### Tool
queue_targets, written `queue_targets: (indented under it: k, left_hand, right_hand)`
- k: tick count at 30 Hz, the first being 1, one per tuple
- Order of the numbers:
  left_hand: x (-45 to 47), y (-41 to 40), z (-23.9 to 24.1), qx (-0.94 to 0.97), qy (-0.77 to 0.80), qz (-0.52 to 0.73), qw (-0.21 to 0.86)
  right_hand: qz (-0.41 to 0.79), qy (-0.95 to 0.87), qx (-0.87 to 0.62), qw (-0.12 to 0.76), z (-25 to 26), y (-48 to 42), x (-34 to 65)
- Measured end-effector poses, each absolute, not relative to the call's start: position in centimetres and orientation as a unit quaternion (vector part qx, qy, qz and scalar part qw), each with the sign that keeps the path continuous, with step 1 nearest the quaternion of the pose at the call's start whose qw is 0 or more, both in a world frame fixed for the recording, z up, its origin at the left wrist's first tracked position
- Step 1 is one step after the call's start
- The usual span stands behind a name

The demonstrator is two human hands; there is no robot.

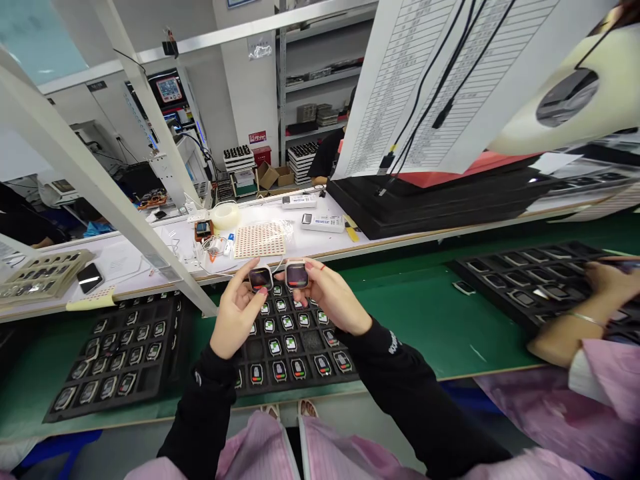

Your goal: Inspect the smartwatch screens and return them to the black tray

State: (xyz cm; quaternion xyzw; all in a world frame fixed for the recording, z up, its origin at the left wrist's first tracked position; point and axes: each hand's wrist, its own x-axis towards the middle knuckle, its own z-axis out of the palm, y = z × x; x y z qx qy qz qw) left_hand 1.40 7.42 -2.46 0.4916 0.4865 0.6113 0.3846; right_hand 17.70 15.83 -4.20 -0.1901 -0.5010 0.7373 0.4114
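Two watches with no straps visible are held side by side just above the far edge of the middle tray, on a green table. The left hand pinches the left watch between thumb and fingers; the right hand grips the right watch likewise. Both screens are dark, with red near the lower edge. Rows of watches with lit screens lie in the middle tray. Left of it sits a second tray; well to its right, a co-worker's hand reaches over a third tray. The step in hand appears to be a look at both screens together. The next move seems to call for a secure hold on each case and, for setting either down, alignment with a free pocket of the middle tray.
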Motion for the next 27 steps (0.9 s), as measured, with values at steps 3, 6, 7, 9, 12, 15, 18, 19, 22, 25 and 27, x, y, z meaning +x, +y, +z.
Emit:
queue_targets:
  k: [3, 6, 7, 9, 12, 15, 18, 19, 22, 25, 27]
  left_hand:
    - [1.4, 7.8, -1.5, 0.501, 0.489, 0.620, 0.356]
    - [1.3, 8.0, -0.8, 0.517, 0.483, 0.623, 0.333]
    - [1.2, 8.1, -0.6, 0.525, 0.480, 0.623, 0.325]
    - [1.0, 8.2, -0.2, 0.542, 0.479, 0.620, 0.304]
    - [0.8, 8.5, 0.3, 0.562, 0.480, 0.614, 0.277]
    - [0.8, 8.8, 0.8, 0.567, 0.471, 0.621, 0.269]
    - [1.0, 8.9, 1.2, 0.568, 0.466, 0.624, 0.266]
    - [1.1, 8.8, 1.4, 0.569, 0.467, 0.624, 0.265]
    - [1.4, 8.8, 1.6, 0.573, 0.467, 0.620, 0.264]
    - [1.6, 8.8, 1.5, 0.576, 0.462, 0.620, 0.266]
    - [1.7, 8.9, 1.4, 0.576, 0.460, 0.621, 0.267]
  right_hand:
    - [0.727, -0.517, -0.169, 0.419, -2.8, 16.3, 17.4]
    - [0.718, -0.529, -0.157, 0.424, -1.7, 16.5, 17.2]
    - [0.714, -0.534, -0.154, 0.425, -1.4, 16.6, 17.1]
    - [0.708, -0.544, -0.147, 0.426, -1.1, 16.7, 17.1]
    - [0.702, -0.551, -0.137, 0.429, -0.8, 16.7, 17.1]
    - [0.703, -0.551, -0.131, 0.431, -0.7, 16.7, 17.1]
    - [0.706, -0.548, -0.130, 0.430, -0.6, 16.6, 17.2]
    - [0.707, -0.546, -0.131, 0.430, -0.6, 16.5, 17.3]
    - [0.710, -0.541, -0.133, 0.431, -0.6, 16.5, 17.4]
    - [0.711, -0.541, -0.129, 0.431, -0.6, 16.5, 17.6]
    - [0.713, -0.540, -0.126, 0.428, -0.6, 16.5, 17.7]
